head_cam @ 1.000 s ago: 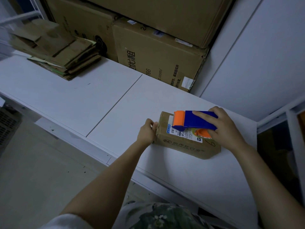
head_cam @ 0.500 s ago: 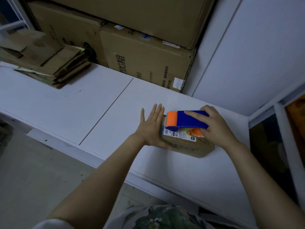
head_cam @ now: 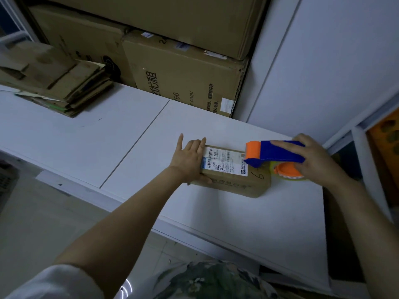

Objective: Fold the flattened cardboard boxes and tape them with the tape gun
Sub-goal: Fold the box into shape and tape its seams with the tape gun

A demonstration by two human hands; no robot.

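On the white counter point(head_cam: 237, 223), near its right end, the small box point(head_cam: 231, 184) lies label-up. My left hand point(head_cam: 190, 158) is flat with straight fingers, pressing the box's left end. My right hand point(head_cam: 317, 162) grasps the tape gun point(head_cam: 278, 152) at the box's right end. In my judgement, the strip seals best if I pin the box firmly, carry the tape down over the right edge, then tilt the gun to cut. The box's long axis runs left to right. The gun's orange nose points left along it.

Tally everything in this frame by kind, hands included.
Small cardboard box: 1
Tape gun: 1
Stack of flattened cardboard: 1
Large cartons: 3
Hands: 2 (left hand, right hand)
Total: 8
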